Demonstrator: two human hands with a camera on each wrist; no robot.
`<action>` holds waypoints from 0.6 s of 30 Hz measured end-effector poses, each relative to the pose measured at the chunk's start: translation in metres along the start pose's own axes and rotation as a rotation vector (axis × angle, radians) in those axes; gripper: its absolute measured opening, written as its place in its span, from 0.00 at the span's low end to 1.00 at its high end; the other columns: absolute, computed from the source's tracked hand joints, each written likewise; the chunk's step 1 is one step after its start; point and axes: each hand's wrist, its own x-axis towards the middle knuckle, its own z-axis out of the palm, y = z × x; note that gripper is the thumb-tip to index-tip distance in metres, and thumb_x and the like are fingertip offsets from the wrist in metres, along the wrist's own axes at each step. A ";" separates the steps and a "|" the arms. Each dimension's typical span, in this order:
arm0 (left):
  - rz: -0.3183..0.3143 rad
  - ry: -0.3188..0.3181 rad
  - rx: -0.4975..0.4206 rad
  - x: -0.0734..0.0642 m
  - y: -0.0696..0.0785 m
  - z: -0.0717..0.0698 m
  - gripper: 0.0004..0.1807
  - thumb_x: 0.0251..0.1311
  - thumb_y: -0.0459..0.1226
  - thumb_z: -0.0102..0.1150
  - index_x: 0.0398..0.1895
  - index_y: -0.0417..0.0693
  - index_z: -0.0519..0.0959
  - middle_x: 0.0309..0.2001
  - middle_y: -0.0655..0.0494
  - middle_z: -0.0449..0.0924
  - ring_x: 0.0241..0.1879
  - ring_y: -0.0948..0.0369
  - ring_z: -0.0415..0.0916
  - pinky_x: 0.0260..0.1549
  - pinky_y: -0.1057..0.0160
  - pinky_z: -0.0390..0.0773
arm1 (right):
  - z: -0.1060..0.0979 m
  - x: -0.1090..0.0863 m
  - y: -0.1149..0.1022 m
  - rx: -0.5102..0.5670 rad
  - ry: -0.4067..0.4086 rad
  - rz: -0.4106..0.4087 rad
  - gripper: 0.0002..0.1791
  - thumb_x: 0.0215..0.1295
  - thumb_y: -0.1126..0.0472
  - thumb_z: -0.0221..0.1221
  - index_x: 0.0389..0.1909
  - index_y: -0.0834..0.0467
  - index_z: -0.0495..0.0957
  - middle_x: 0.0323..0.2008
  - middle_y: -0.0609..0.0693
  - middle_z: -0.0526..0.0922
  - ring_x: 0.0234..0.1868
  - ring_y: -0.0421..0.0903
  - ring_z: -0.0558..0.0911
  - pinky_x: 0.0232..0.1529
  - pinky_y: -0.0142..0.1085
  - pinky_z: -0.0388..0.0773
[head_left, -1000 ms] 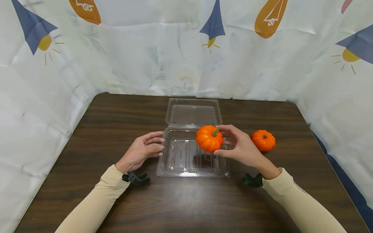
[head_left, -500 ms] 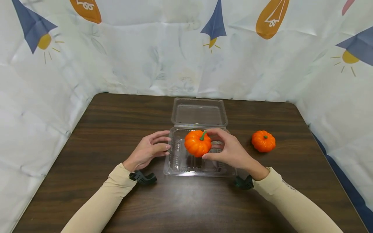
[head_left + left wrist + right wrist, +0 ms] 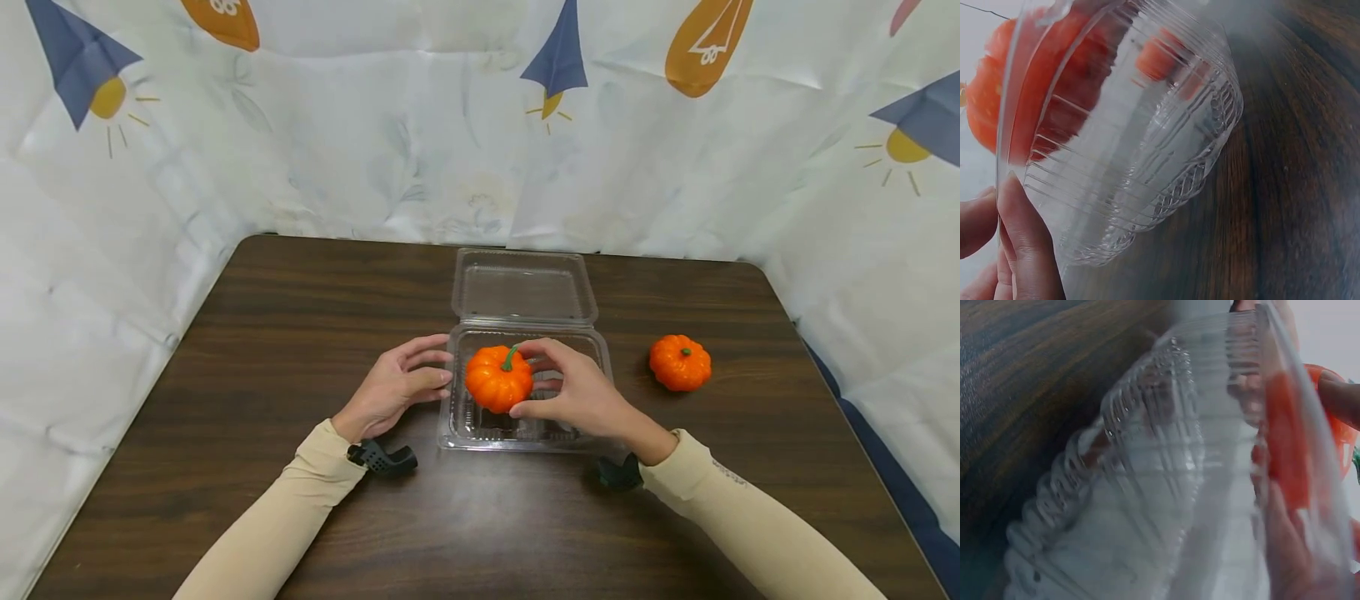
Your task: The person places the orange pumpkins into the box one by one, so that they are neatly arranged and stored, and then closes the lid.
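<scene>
A clear plastic clamshell container (image 3: 467,442) stands on the table with its lid laid back. My left hand (image 3: 393,386) pinches its left rim; in the left wrist view the rim runs between the thumb and a finger (image 3: 1025,237). My right hand (image 3: 581,392) grips a small orange pumpkin (image 3: 497,382) with a green stem by its right side, thumb nearer me and fingers behind. The pumpkin is over the tray's left half, its lower part seen through the clear wall in the left wrist view. Whether it touches the tray floor is hidden.
A second orange pumpkin (image 3: 680,363) sits on the dark wooden table (image 3: 480,533), right of the container. The open lid (image 3: 523,286) lies toward the table's back edge. A white printed curtain (image 3: 360,125) hangs behind and at both sides.
The container has shifted right along with my left hand. My right hand has brought the held pumpkin left and lower, over the tray's left half. The other pumpkin has stayed put.
</scene>
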 end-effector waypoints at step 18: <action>-0.028 -0.004 -0.038 -0.001 -0.001 0.000 0.35 0.70 0.27 0.59 0.79 0.42 0.61 0.57 0.53 0.75 0.42 0.65 0.84 0.45 0.65 0.89 | 0.014 0.011 0.004 -0.124 -0.059 0.023 0.42 0.52 0.53 0.80 0.67 0.56 0.72 0.65 0.55 0.78 0.59 0.55 0.83 0.54 0.40 0.89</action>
